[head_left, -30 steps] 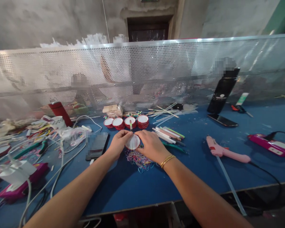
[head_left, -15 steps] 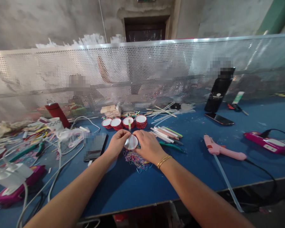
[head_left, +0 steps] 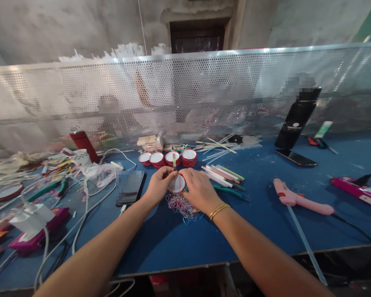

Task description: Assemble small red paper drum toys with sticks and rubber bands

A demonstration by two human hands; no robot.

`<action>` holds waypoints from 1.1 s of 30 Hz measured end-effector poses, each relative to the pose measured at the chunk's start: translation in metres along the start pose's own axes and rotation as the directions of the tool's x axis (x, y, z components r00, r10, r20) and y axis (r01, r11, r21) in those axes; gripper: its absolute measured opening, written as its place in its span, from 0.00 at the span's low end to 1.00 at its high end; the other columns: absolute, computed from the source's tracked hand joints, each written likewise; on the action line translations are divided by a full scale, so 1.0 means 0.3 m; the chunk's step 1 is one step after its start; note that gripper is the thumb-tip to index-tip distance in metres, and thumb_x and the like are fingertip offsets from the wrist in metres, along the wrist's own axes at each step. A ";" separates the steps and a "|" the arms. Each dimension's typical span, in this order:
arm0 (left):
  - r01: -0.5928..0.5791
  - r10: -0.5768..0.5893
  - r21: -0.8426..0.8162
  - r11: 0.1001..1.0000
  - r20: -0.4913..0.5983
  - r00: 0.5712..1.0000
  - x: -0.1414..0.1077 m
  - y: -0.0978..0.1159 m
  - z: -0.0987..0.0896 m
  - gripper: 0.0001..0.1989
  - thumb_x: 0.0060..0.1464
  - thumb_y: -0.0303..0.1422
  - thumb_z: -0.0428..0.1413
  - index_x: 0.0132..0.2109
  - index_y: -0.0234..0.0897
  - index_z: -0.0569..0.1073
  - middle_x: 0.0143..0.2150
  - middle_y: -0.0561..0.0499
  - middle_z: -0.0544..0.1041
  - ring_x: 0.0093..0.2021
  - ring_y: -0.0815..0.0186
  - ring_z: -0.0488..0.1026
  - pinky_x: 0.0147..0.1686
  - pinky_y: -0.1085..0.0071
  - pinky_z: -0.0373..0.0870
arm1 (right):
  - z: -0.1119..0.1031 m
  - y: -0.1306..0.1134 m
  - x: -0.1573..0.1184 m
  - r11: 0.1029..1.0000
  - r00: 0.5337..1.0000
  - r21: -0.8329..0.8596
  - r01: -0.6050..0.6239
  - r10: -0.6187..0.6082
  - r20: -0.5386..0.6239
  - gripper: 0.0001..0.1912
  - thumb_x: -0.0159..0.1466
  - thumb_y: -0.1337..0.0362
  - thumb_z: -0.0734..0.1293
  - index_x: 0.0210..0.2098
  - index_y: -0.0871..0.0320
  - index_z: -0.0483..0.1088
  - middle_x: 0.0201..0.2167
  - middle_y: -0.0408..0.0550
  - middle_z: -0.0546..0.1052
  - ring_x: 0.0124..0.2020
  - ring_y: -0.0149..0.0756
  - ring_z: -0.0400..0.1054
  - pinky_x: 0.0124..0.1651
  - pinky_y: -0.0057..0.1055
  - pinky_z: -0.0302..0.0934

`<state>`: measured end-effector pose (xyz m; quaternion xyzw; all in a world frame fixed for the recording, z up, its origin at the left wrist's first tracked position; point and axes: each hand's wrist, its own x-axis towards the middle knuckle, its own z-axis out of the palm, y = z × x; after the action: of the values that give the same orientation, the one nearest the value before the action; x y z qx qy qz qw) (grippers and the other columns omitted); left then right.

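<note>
Between my hands is a small round drum-like piece [head_left: 176, 184] with a white face, a red rim and a thin line across it. My left hand [head_left: 158, 184] pinches its left edge, and my right hand [head_left: 198, 187] grips its right side. A short stick [head_left: 174, 161] with a pale green part stands up from its top edge. Just below lies a pile of coloured rubber bands [head_left: 184, 207]. Behind my hands, several red-rimmed white discs [head_left: 157, 158] sit in a row of stacks.
Markers [head_left: 222, 175] and a pink glue gun [head_left: 303, 200] lie to the right, with a black bottle [head_left: 297, 117] behind. On the left are a phone [head_left: 130, 187], white cables, a red flask [head_left: 84, 145] and a purple power strip [head_left: 57, 222]. A perforated metal panel [head_left: 191, 90] spans the back.
The view has turned slightly left, so everything appears farther right. Both hands still hold the round piece, its face now less bright.
</note>
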<state>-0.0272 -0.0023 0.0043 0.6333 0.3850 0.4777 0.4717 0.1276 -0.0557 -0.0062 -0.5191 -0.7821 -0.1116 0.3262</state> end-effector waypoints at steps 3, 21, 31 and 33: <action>-0.023 0.023 0.006 1.000 0.000 1.000 0.002 -0.008 -0.001 0.19 0.45 0.46 0.63 0.34 0.35 0.70 0.26 0.56 0.68 0.26 0.73 0.62 0.25 0.76 0.59 | 0.001 0.001 -0.001 1.000 1.000 -0.006 0.006 -0.006 -0.001 0.20 0.60 0.66 0.69 0.49 0.58 0.62 0.42 0.52 0.72 0.44 0.44 0.65 0.44 0.37 0.54; -0.130 0.131 0.094 0.987 -0.002 0.991 0.006 -0.010 -0.005 0.15 0.50 0.43 0.60 0.35 0.35 0.70 0.28 0.55 0.69 0.28 0.71 0.62 0.28 0.75 0.59 | 0.017 0.007 -0.003 1.000 1.000 0.028 0.005 -0.005 -0.023 0.27 0.60 0.66 0.69 0.57 0.60 0.59 0.46 0.55 0.72 0.47 0.46 0.66 0.48 0.40 0.54; -0.130 0.130 0.034 0.991 0.005 0.992 -0.005 0.014 0.005 0.16 0.49 0.44 0.61 0.35 0.36 0.70 0.29 0.54 0.69 0.29 0.70 0.63 0.29 0.74 0.61 | 0.015 0.006 -0.002 1.000 0.999 0.018 0.024 -0.023 -0.046 0.23 0.63 0.66 0.67 0.55 0.60 0.60 0.46 0.56 0.73 0.46 0.46 0.65 0.48 0.39 0.54; -0.140 0.141 0.048 0.989 -0.009 0.990 -0.005 0.012 0.005 0.16 0.49 0.44 0.61 0.34 0.36 0.70 0.29 0.54 0.69 0.29 0.70 0.63 0.29 0.75 0.60 | 0.016 0.006 -0.003 1.000 0.999 0.013 0.029 -0.028 -0.045 0.23 0.63 0.66 0.66 0.56 0.61 0.59 0.46 0.57 0.73 0.47 0.46 0.65 0.48 0.40 0.54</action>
<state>-0.0259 -0.0050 0.0073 0.6668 0.3538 0.5045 0.4192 0.1276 -0.0530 -0.0106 -0.5030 -0.7826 -0.1227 0.3456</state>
